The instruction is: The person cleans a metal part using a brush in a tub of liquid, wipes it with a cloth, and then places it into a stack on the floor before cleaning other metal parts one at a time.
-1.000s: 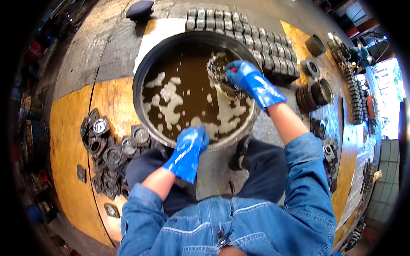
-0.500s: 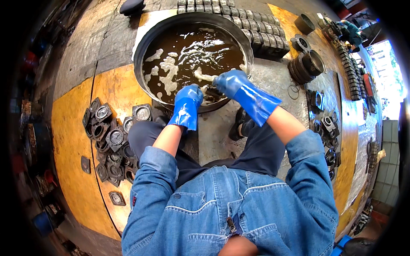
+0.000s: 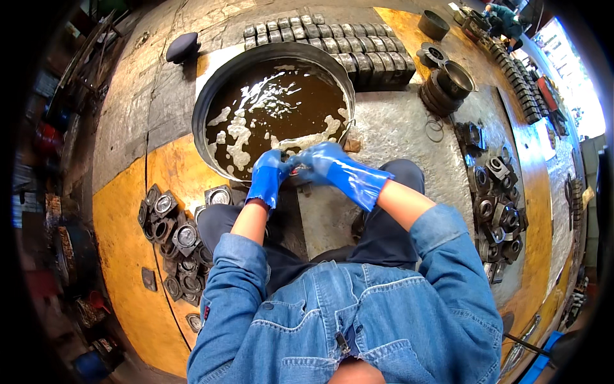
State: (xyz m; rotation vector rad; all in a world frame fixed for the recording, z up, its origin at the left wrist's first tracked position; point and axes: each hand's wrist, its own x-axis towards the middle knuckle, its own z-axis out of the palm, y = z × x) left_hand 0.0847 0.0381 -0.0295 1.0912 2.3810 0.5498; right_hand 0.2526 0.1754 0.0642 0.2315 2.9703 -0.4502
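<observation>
Both my hands wear blue rubber gloves and meet over the near rim of a round metal basin (image 3: pixel 199 121). Brown liquid (image 3: pixel 288 102) with patches of pale foam fills the basin. My left hand (image 3: pixel 268 171) is closed, its fingers curled toward the right hand. Fingers bent and slightly blurred, my right hand (image 3: pixel 325 161) presses close against the left. A small thing between them, with a bit of red showing, is mostly covered by the gloves; its kind cannot be made out. My knees frame the near side of the basin.
Square metal flange pieces (image 3: pixel 185 235) lie heaped on the left, more dark metal parts (image 3: pixel 510 217) on the right. Behind the basin stand rows of metal blocks (image 3: pixel 377 64). Metal cylinders (image 3: pixel 455 80) and wire loops (image 3: pixel 435 130) sit right; a dark stool (image 3: pixel 182 48) far left. Another person (image 3: pixel 507 20) crouches far right.
My right hand has drawn back from over the liquid and come against my left hand at the near rim. The view has tilted, so the basin appears lower.
</observation>
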